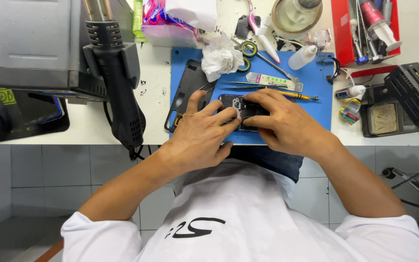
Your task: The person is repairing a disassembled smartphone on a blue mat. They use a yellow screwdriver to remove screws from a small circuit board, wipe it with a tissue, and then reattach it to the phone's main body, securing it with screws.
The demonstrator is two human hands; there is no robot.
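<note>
Left hand [201,132] steadies opened black smartphone [241,107] on blue rubber mat [311,77]; right hand [281,121] fingertips pinched on its internals—best press gently, evenly.

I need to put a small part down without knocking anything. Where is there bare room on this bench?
Bare blue mat lies right of the right hand, below the yellow-handled tool. White bench is free between the hot-air gun and the dark back cover. The far edge is crowded: crumpled tissue, tweezers, bottle, red tray.
</note>
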